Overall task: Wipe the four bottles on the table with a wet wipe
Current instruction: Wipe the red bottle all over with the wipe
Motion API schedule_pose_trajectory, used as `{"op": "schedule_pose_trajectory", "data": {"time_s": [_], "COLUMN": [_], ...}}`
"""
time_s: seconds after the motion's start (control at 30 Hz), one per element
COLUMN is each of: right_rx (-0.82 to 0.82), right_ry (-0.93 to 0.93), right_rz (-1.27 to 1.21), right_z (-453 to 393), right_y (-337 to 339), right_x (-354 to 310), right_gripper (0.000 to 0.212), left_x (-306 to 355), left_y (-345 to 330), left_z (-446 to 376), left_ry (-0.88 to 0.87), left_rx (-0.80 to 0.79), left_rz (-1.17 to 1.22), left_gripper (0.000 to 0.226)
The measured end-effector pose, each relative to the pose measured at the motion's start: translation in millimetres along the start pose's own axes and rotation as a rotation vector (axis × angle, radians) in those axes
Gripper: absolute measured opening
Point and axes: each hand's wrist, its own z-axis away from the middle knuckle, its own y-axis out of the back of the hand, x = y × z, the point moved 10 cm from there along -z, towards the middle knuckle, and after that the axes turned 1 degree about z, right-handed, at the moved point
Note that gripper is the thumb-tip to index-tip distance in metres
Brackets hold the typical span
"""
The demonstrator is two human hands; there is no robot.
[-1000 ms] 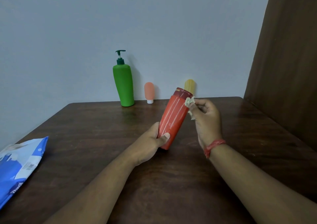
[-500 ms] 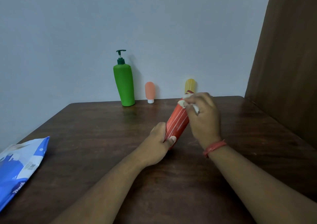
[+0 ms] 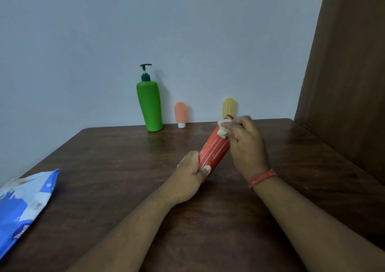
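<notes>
A red bottle (image 3: pixel 213 153) with thin white stripes is tilted over the table, top pointing away to the right. My left hand (image 3: pixel 190 176) grips its lower end, thumb across the front. My right hand (image 3: pixel 245 144) holds a crumpled white wet wipe (image 3: pixel 222 129) against the bottle's upper part. At the back by the wall stand a green pump bottle (image 3: pixel 150 107), a small peach tube (image 3: pixel 180 113) on a white cap, and a yellow bottle (image 3: pixel 228 107), its lower part hidden behind the red bottle and my right hand.
A blue and white wipes pack (image 3: pixel 23 207) lies at the table's left edge. The dark wooden table (image 3: pixel 108 167) meets a pale wall at the back. A brown wooden panel (image 3: pixel 345 80) rises along the right side.
The red bottle has tipped lower and further away. My right hand with the wipe has moved from beside the cap onto the bottle's upper body.
</notes>
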Motion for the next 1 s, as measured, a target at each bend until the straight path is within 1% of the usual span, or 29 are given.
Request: {"op": "schedule_pose_trajectory", "data": {"time_s": [0.07,0.1,0.17,0.3,0.43,0.53,0.6,0.7,0.83,0.93,1.0], "right_rx": [0.076,0.093,0.093,0.041,-0.106,-0.232,-0.27,-0.238,-0.159,-0.193,-0.209], "right_ry": [-0.162,-0.208,-0.217,-0.251,-0.319,-0.329,-0.337,-0.328,-0.259,-0.229,-0.24], "right_rz": [-0.055,-0.043,-0.026,-0.232,-0.473,-0.535,-0.531,-0.489,-0.451,-0.482,-0.483], "right_z": [-5,-6,-7,-9,-8,-6,-6,-9,-13,-12,-10], "right_y": [17,23,23,10,2,-5,-8,-3,6,5,2], "right_x": [25,34,39,43,44,36,36,39,32,25,26], "right_gripper": [0.018,0.019,0.021,0.028,0.029,0.03,0.032,0.03,0.028,0.034,0.038], "left_x": [1,1,2,-2,-2,1,2,3,1,1,2], "left_y": [-1,-1,-2,0,1,1,1,2,1,1,2], "left_z": [-1,-1,-1,0,-2,-2,-2,-2,-3,-3,-3], "left_ry": [-0.017,-0.025,-0.035,-0.04,-0.04,-0.051,-0.055,-0.062,-0.062,-0.066,-0.069], "left_rx": [0.003,0.008,0.017,0.014,0.007,0.005,0.006,0.016,0.014,0.019,0.032], "left_rz": [-0.046,-0.06,-0.074,-0.061,-0.091,-0.121,-0.12,-0.12,-0.112,-0.134,-0.143], "left_gripper": [0.03,0.029,0.028,0.032,0.033,0.032,0.032,0.033,0.031,0.031,0.031]}}
